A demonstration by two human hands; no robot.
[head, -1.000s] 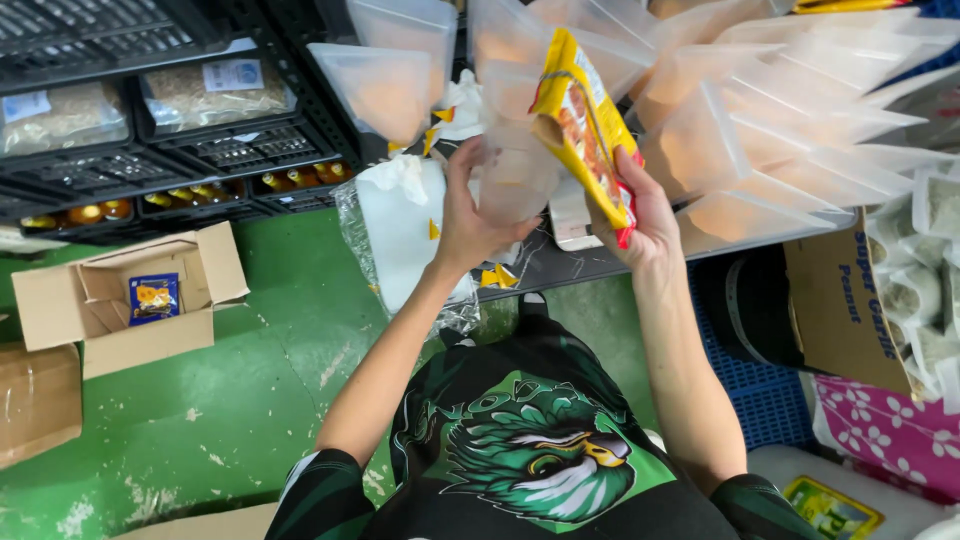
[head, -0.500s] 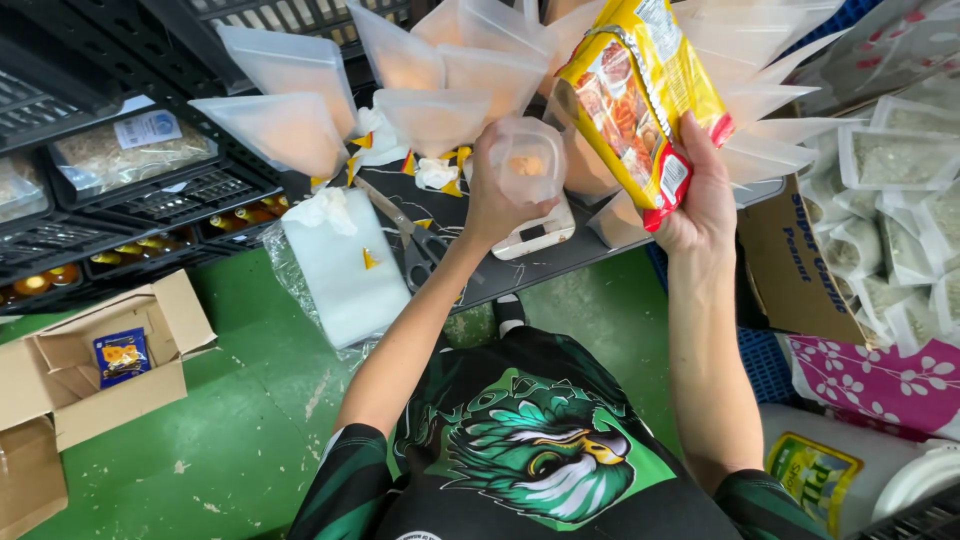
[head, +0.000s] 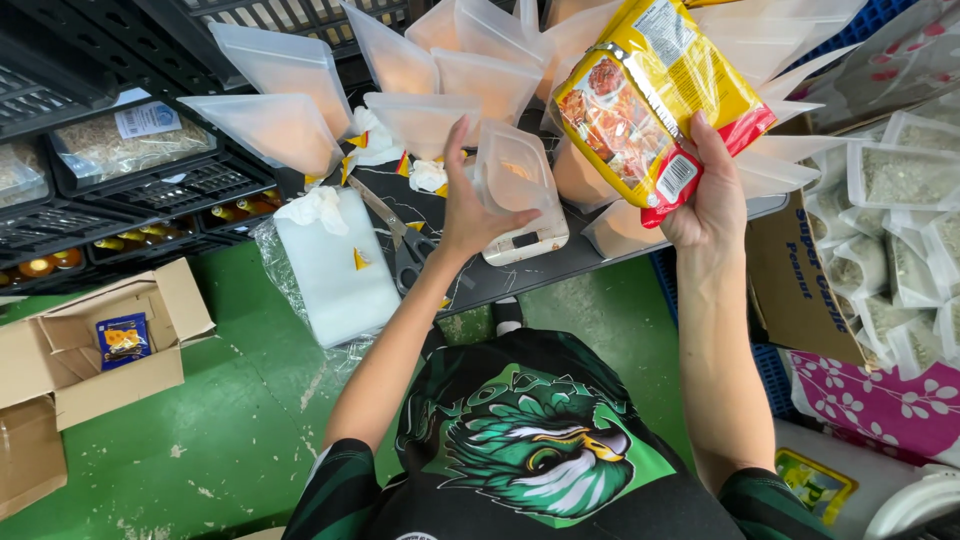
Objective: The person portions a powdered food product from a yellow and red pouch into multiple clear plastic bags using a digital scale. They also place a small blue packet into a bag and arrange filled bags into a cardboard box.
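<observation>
Yellow packet (head: 655, 95) in right fingers (head: 712, 150), raised
</observation>
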